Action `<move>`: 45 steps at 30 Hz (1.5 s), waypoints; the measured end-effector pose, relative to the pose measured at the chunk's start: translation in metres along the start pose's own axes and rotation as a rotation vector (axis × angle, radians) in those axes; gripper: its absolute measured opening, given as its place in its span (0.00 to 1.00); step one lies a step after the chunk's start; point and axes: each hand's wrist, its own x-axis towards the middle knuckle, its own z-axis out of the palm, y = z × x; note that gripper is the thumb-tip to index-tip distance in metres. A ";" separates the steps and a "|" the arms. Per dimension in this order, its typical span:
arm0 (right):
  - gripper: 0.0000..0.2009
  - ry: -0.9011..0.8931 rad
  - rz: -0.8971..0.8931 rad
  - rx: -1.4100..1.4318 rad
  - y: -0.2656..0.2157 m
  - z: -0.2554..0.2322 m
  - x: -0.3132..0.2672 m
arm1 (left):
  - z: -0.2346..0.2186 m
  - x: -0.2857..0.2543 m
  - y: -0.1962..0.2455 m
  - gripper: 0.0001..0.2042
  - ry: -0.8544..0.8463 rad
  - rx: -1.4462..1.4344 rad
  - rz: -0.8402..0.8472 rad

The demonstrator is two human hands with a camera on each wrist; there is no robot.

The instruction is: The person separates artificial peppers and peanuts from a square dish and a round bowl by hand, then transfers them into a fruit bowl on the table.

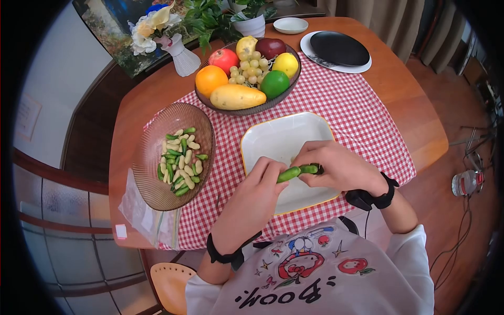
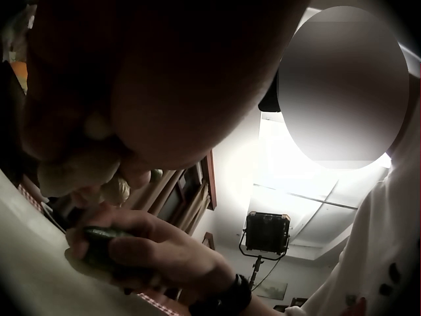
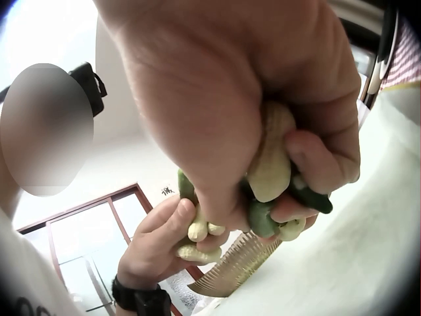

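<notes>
Both hands are close together over a white dish with a yellow rim (image 1: 286, 207). My left hand (image 1: 252, 197) holds a green pepper (image 1: 287, 175) at its fingertips, and the right wrist view shows several peanuts (image 3: 198, 229) in that hand too. My right hand (image 1: 344, 165) grips another green pepper (image 1: 308, 169), end to end with the first in the head view. From the right wrist, a peanut (image 3: 273, 158) shows under the right hand's curled fingers, beside dark green peppers (image 3: 263, 220). At the left, a brown ribbed glass bowl (image 1: 144, 168) contains mixed peanuts and green peppers (image 1: 181, 160).
A fruit bowl (image 1: 247, 111) stands behind the dish on a red checked cloth (image 1: 357, 107). A black plate on a white one (image 1: 340, 48) and a small white bowl (image 1: 290, 25) are at the back. A clear plastic bag (image 1: 142, 212) lies at the left edge.
</notes>
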 end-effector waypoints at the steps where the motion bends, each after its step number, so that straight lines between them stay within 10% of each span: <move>1: 0.14 -0.001 -0.002 -0.004 0.002 0.000 0.000 | 0.000 0.000 0.001 0.10 0.004 0.000 0.002; 15: 0.14 -0.065 -0.035 -0.110 0.020 -0.015 0.007 | 0.000 0.007 -0.009 0.12 0.037 0.005 -0.078; 26: 0.14 -0.035 -0.133 -0.133 -0.004 -0.086 0.046 | -0.087 -0.011 0.014 0.11 0.152 0.258 0.027; 45: 0.19 0.272 -0.205 -0.492 0.021 -0.070 0.210 | -0.153 0.146 -0.089 0.20 0.025 0.438 -0.036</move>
